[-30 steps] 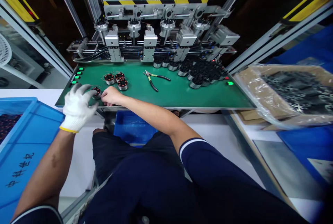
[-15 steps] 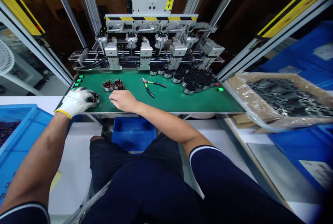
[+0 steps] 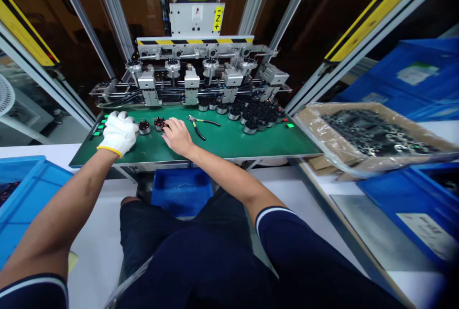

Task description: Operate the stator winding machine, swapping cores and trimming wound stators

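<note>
My left hand [image 3: 120, 133], in a white knitted glove with a yellow cuff, is at the left of the green worktop [image 3: 229, 144]. Its fingers are curled, and whatever they hold is hidden under the glove. Just right of the glove stands a wound motor stator [image 3: 144, 127], with copper windings and a silver rim. My bare right hand [image 3: 178, 137] has its fingertips closed around a part by a second motor stator [image 3: 158, 123]; the part looks like another stator, mostly covered. Diagonal cutters [image 3: 201, 125] with black and yellow handles lie open to the right.
Many black-topped round parts [image 3: 260, 115] crowd the worktop's right rear. Behind stands a machine with clamps [image 3: 191, 82]. A lined carton of metal parts [image 3: 369, 132] is at right, with blue bins [image 3: 423, 204]. Another blue bin [image 3: 32, 180] stands left, a blue tray [image 3: 181, 192] below.
My left hand has moved right and away from me, toward the stators, and its stator is now hidden. My right hand has moved slightly right, onto a stator. The camera view has shifted.
</note>
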Demonstrator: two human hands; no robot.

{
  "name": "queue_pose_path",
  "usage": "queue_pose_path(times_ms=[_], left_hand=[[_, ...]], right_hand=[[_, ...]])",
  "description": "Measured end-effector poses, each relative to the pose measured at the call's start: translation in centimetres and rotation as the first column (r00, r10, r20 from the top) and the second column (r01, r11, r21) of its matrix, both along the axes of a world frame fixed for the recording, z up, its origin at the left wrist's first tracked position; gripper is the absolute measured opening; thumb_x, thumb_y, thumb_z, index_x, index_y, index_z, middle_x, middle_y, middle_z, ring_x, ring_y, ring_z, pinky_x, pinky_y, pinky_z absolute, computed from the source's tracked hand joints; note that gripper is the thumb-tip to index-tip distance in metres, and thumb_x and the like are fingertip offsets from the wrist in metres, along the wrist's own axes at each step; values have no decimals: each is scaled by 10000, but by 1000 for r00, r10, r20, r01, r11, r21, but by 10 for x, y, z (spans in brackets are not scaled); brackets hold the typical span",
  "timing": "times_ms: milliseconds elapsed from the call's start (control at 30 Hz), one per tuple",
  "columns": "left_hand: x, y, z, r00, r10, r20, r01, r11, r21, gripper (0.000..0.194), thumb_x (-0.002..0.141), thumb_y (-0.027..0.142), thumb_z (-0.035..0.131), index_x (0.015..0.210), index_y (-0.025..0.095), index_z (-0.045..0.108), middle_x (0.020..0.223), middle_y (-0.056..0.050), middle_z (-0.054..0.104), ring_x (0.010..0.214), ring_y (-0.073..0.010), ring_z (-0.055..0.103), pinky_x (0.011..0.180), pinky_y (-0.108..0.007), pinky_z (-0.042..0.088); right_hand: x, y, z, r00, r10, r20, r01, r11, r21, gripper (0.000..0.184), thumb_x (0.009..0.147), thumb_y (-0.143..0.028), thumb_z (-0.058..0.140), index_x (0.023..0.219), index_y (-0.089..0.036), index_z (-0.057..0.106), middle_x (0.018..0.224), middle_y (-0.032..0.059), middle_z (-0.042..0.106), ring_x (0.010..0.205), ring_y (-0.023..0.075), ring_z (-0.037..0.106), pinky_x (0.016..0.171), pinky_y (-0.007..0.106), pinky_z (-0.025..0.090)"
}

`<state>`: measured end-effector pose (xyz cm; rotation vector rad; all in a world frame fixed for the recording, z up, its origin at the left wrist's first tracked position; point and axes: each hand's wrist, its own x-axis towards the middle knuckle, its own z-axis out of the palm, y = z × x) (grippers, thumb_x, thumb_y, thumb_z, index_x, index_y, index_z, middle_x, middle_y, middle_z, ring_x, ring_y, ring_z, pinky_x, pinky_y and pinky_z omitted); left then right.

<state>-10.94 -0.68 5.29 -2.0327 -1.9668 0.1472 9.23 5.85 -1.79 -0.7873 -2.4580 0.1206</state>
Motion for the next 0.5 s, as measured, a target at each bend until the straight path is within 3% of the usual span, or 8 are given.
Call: queue_pose_path(times_ms=[33, 100, 133, 200, 233, 267, 400, 500], left_hand=[[4, -6, -2, 1000, -7, -7, 7, 1000, 5, 325, 879, 318, 476, 847, 171, 764, 1072, -198, 717, 1193, -397, 566, 1015, -541, 394], [15, -18, -8, 1000, 0, 2, 0, 1000, 7, 388, 903, 340, 429, 876, 160, 772, 1019, -201, 725, 1102, -385, 608, 940, -517, 429], [21, -23, -12, 1000, 9, 22, -9, 1000, 3, 420, 915, 348, 405, 905, 154, 777, 1016, -199, 732, 1071, -379, 625, 909, -505, 442], [34, -33, -17, 996, 30, 78, -29, 999, -18, 465, 933, 362, 374, 959, 148, 786, 1028, -191, 746, 1038, -369, 651, 868, -483, 459], [39, -37, -18, 994, 34, 105, -31, 999, -32, 477, 940, 372, 369, 978, 153, 791, 1047, -182, 753, 1033, -363, 660, 860, -474, 464], [42, -40, -18, 992, 29, 126, -23, 999, -49, 482, 946, 386, 371, 990, 163, 796, 1068, -169, 758, 1033, -355, 667, 861, -462, 469], [35, -40, -4, 987, 6, 160, 0, 999, -35, 445, 931, 510, 458, 1029, 244, 802, 1138, -103, 758, 1080, -332, 661, 895, -422, 482], [21, -20, 5, 998, -4, 65, 3, 1000, 15, 462, 855, 594, 574, 1078, 253, 791, 1300, -110, 702, 1226, -383, 590, 993, -458, 452]], right_hand=[[-3, -5, 3, 997, 12, -70, -16, 998, -53, 258, 1026, -245, 581, 1177, -89, 719, 1357, 191, 635, 1341, 290, 512, 1139, 430, 398], [-15, -15, 10, 983, -31, -182, -31, 943, -330, 240, 1035, -285, 579, 1121, -121, 732, 1250, 154, 698, 1241, 236, 604, 1102, 364, 459], [-23, -19, 13, 977, -82, -199, -30, 864, -503, 240, 1040, -299, 571, 1053, -126, 738, 1145, 134, 733, 1131, 207, 663, 1032, 326, 512], [-39, -23, 17, 973, -163, -166, -20, 654, -756, 280, 1040, -299, 560, 900, -118, 721, 900, 93, 753, 851, 157, 722, 809, 257, 584], [-45, -23, 18, 974, -174, -144, -17, 577, -816, 291, 1031, -277, 562, 838, -112, 704, 784, 68, 733, 713, 135, 707, 691, 227, 581], [-49, -22, 18, 976, -175, -128, -15, 536, -844, 283, 1013, -240, 570, 793, -108, 688, 687, 41, 700, 599, 116, 671, 595, 205, 557], [-49, -16, 15, 983, -139, -118, -35, 492, -870, 133, 879, -81, 632, 767, -111, 697, 546, -34, 621, 430, 68, 554, 453, 156, 469], [-42, -12, 11, 989, -99, -107, -39, 527, -849, 113, 837, -67, 639, 826, -116, 741, 510, -50, 598, 427, 73, 547, 452, 155, 444]])
